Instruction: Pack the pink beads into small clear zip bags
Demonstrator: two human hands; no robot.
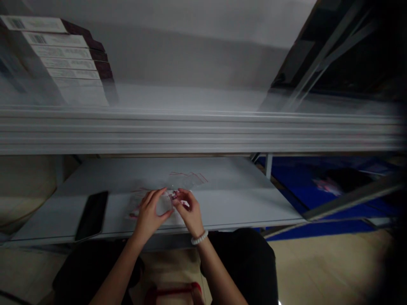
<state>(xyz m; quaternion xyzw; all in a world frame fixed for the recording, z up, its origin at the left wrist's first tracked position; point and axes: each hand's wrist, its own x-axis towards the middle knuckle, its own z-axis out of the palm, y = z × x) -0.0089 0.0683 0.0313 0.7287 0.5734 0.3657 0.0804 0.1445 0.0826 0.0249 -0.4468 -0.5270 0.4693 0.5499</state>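
Phone (91, 215) left of plastic bag (190, 179) on shelf (117, 176)

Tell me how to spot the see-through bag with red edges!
Find the white shelf under the long pale ledge. Right of the black phone, the left hand and right hand hold a clear plastic bag. Its red-lined edges set it apart.

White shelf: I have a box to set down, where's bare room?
Bare white shelf lies right of the right hand, and between the black phone and the left hand. It's crowded at the hands, around the clear plastic bag.
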